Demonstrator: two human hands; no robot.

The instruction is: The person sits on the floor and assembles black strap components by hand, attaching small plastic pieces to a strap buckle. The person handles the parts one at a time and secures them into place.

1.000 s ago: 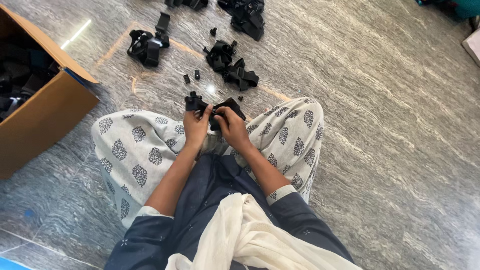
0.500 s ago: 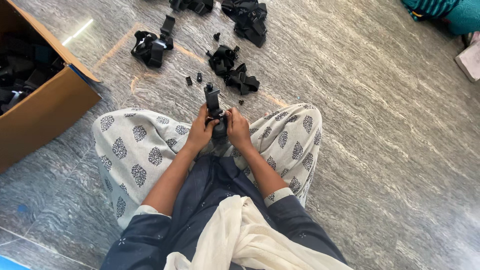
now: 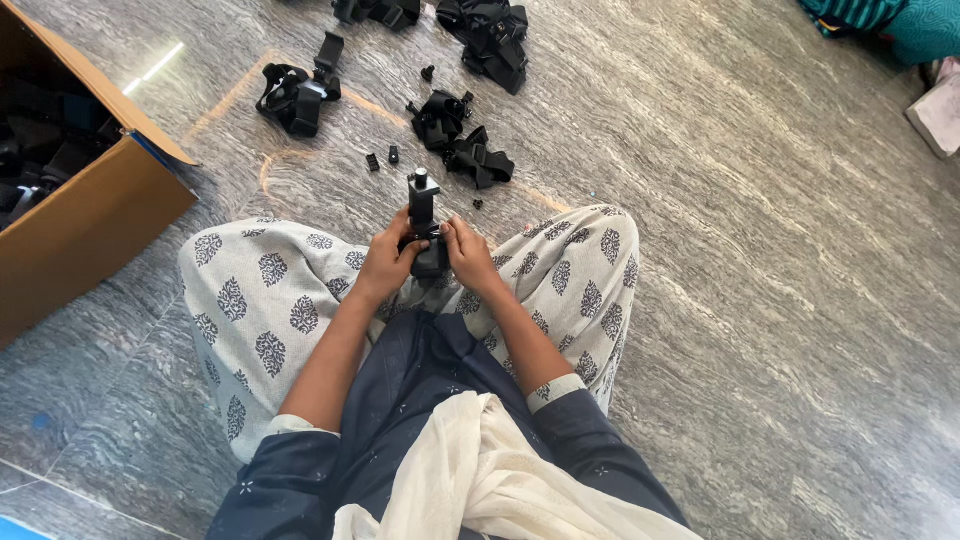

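Note:
I sit cross-legged on a grey stone floor. Both hands hold one black plastic mount with a strap (image 3: pixel 424 215) upright over my lap. My left hand (image 3: pixel 385 258) grips its left side and my right hand (image 3: pixel 467 253) grips its right side, fingers closed round its lower part. Its narrow upper end sticks up past my fingers. The lower part is hidden between my hands.
Several black strap bundles lie on the floor ahead: one (image 3: pixel 295 92) at the left, one (image 3: pixel 458 135) in the middle, one (image 3: pixel 492 32) farther back. Small black clips (image 3: pixel 381 158) lie loose near them. An open cardboard box (image 3: pixel 90 215) with black parts stands at the left.
A second ago the black piece lay flat and spread between my hands; it now stands upright, with both hands gripping lower on it. The view has shifted slightly.

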